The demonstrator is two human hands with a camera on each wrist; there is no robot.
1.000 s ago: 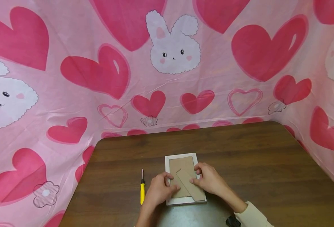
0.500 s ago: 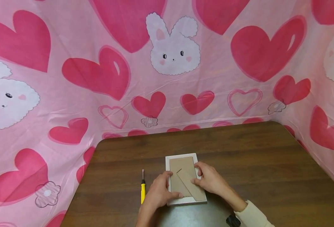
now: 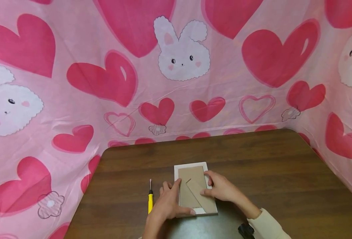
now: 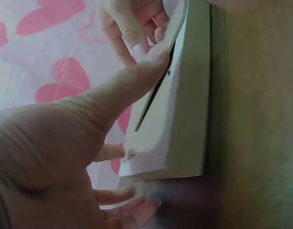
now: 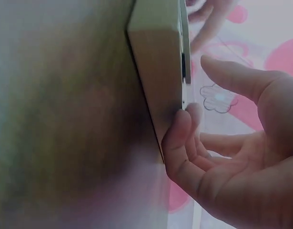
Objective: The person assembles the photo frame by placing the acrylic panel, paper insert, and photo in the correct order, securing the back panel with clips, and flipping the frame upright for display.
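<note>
A white picture frame (image 3: 176,171) lies face down on the table, its brown cardboard backing (image 3: 190,172) and slanted easel leg (image 3: 197,193) upward. My left hand (image 3: 167,201) is spread over the lower left corner. Its thumb lies along the bottom edge, and its index finger touches the left side. On the right side, my right hand (image 3: 222,188) has its fingers bent against the frame's edge. In the right wrist view the thumb (image 5: 232,76) stands off from the frame's side (image 5: 156,62). A dark gap shows under a brown cardboard piece (image 4: 151,100) in the left wrist view.
Left of the frame lies a screwdriver (image 3: 150,199) with a yellow handle, close to my left wrist. The brown wooden table (image 3: 253,156) extends behind and to the right. A pink cloth (image 3: 119,83) with hearts and rabbits hangs around it.
My left hand's thumb has slid from the backing down to the frame's bottom edge, and its fingers have spread along the left side. The right hand and frame stay almost in place.
</note>
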